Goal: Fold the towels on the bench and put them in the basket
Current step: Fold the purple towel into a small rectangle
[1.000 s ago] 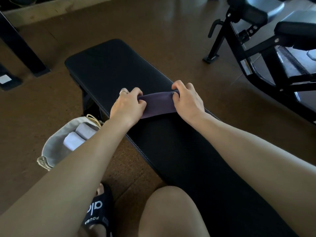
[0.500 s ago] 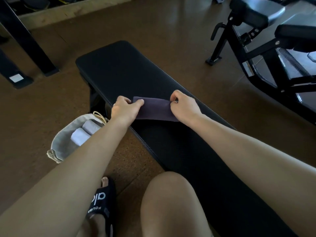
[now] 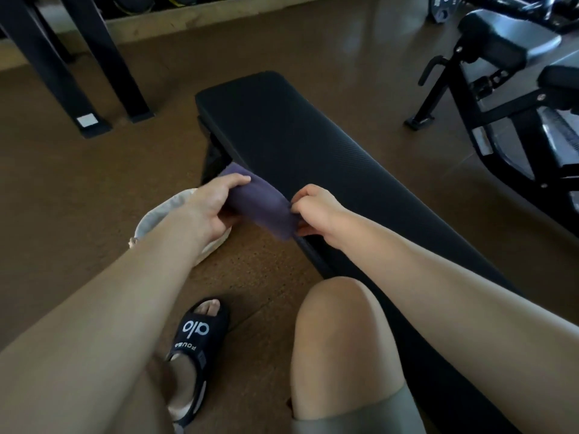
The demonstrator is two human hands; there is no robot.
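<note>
Both hands grip the folded purple towel (image 3: 263,205) at the bench (image 3: 313,151) left edge: left hand (image 3: 216,205), right hand (image 3: 316,211). Next, probably, lowering into the basket (image 3: 163,214).

Brown speckled floor (image 3: 94,198) throughout. Black slide sandal (image 3: 195,339) with white lettering on the floor, a foot in it. Well beyond the sandal, far left: black angled frame legs (image 3: 78,73). Far right of the sandal: black exercise machine (image 3: 501,98) with grey padded seat (image 3: 517,36).
</note>
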